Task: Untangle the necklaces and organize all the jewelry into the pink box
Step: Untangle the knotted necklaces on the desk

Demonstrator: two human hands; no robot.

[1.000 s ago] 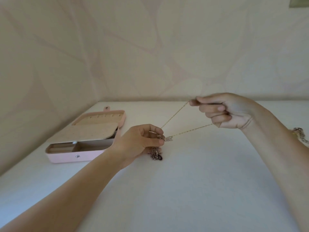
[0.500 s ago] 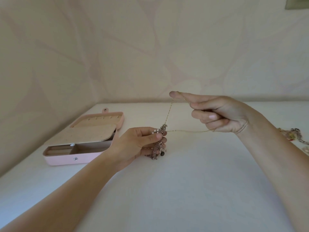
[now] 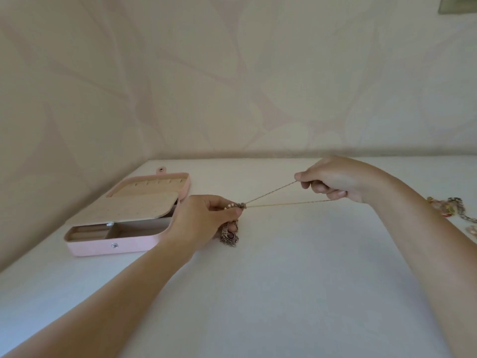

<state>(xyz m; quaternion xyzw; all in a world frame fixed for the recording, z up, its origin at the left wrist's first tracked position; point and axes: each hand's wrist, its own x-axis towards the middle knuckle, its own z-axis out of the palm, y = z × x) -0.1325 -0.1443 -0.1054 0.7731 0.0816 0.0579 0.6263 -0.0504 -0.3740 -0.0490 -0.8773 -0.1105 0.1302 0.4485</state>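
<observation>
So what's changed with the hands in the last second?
The right hand curled its outstretched forefinger back in and now pinches the thin chain, drawing both strands taut away from the tangle. The left hand still grips the tangle; the pink box stays open.

A smooth white counter (image 3: pixel 296 293) fills the lower half of the view and runs back into a corner. Behind it and along its left side stands a cream wall papered with large pale pink leaf shapes (image 3: pixel 232 73). A small grey-green rectangular plate (image 3: pixel 458 3), cut off by the frame, sits on the wall at the top right.
</observation>
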